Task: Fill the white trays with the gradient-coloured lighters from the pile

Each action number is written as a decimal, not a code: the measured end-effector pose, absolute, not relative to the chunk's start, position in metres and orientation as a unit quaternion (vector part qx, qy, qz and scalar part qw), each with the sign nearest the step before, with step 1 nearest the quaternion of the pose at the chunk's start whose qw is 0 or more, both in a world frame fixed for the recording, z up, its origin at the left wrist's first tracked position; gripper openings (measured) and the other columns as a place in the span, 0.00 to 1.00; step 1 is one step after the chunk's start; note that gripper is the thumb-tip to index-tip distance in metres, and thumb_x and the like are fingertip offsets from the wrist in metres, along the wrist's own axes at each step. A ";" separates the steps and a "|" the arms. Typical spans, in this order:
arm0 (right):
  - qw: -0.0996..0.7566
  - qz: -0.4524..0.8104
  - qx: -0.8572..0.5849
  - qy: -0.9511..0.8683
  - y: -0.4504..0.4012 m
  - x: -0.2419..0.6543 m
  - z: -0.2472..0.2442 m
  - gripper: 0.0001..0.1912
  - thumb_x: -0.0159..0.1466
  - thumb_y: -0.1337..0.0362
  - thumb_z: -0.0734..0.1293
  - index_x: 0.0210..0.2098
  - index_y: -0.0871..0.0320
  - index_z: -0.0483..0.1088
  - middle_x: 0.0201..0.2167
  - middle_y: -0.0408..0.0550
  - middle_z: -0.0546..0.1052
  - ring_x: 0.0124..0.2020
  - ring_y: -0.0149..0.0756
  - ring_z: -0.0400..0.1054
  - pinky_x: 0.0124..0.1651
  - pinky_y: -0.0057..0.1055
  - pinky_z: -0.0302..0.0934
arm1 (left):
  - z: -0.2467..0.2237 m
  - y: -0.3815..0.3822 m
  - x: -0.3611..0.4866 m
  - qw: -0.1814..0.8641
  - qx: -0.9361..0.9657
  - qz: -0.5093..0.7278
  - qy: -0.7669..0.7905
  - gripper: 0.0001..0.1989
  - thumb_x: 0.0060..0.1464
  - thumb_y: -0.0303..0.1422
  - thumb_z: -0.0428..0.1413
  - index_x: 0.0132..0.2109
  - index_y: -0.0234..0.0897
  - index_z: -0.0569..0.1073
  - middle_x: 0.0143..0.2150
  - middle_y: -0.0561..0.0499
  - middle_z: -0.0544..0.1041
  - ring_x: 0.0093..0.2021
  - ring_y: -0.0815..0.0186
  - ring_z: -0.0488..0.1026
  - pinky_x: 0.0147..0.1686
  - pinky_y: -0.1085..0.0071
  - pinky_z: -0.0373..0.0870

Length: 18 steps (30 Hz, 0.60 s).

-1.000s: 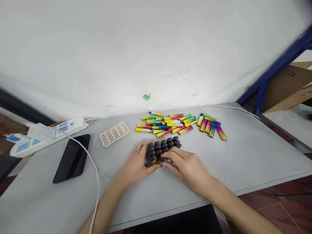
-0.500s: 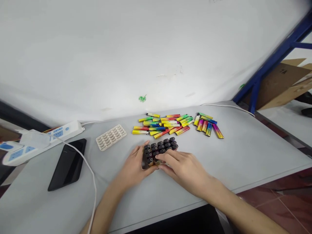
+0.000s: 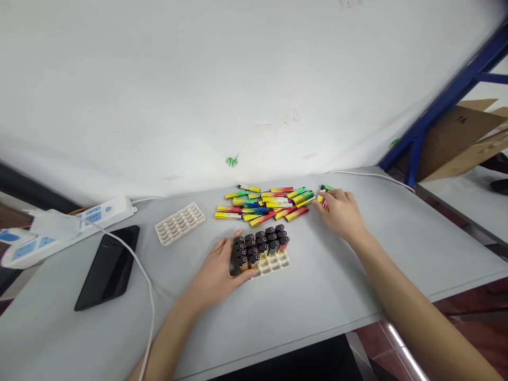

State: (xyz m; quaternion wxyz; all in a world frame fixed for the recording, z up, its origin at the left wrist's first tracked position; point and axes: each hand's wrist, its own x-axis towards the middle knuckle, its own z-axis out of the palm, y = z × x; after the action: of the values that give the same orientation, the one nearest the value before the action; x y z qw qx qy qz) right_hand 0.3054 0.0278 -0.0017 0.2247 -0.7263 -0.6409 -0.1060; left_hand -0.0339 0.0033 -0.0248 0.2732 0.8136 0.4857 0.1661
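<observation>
A pale slotted tray [image 3: 273, 263] lies at the middle of the table. Black-topped lighters [image 3: 262, 250] stand upright in its back and left slots, and several slots at the front right are bare. My left hand [image 3: 220, 267] is wrapped round the tray's left end, thumb in front and fingers behind, against the outer lighters. Farther right, my right hand [image 3: 339, 211] curls over a small group of colourful lighters [image 3: 324, 200], thumb on their left side. Its palm and fingers hide most of that group. A larger heap of shiny multicoloured lighters [image 3: 262, 203] lies beside it.
Another slotted tray [image 3: 180, 224] lies at the back left. A black tablet-like device [image 3: 107, 267], a white power strip [image 3: 99, 214] and a white cable [image 3: 146, 278] are on the left. The wall [image 3: 222, 106] rises behind; a blue metal frame [image 3: 416, 148] stands right.
My right hand has left the tray and moved right and back onto the smaller lighter group, uncovering bare front slots. My left hand stays at the tray's left end.
</observation>
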 end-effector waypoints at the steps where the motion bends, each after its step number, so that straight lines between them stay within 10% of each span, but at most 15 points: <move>1: 0.193 -0.108 -0.744 -0.631 0.031 0.314 -0.011 0.19 0.67 0.55 0.62 0.49 0.60 0.75 0.49 0.61 0.75 0.52 0.57 0.65 0.51 0.50 0.60 | -0.025 0.003 -0.034 0.274 0.813 0.166 0.486 0.43 0.55 0.51 0.58 0.70 0.44 0.50 0.63 0.43 0.66 0.67 0.51 0.60 0.63 0.56 0.61; 18: 0.148 -0.164 -0.754 -0.618 0.020 0.316 -0.038 0.10 0.64 0.60 0.64 0.40 0.57 0.73 0.38 0.54 0.76 0.45 0.51 0.62 0.47 0.42 0.53 | -0.022 0.005 -0.036 0.277 0.812 0.144 0.493 0.45 0.53 0.50 0.60 0.71 0.46 0.49 0.65 0.44 0.64 0.68 0.52 0.59 0.64 0.56 0.61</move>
State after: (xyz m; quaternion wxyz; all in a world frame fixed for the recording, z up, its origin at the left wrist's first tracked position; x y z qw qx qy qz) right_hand 0.3161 0.0201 -0.0383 0.1482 -0.7542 -0.6183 -0.1640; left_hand -0.0355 0.0048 -0.0216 0.2768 0.8121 0.4932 0.1439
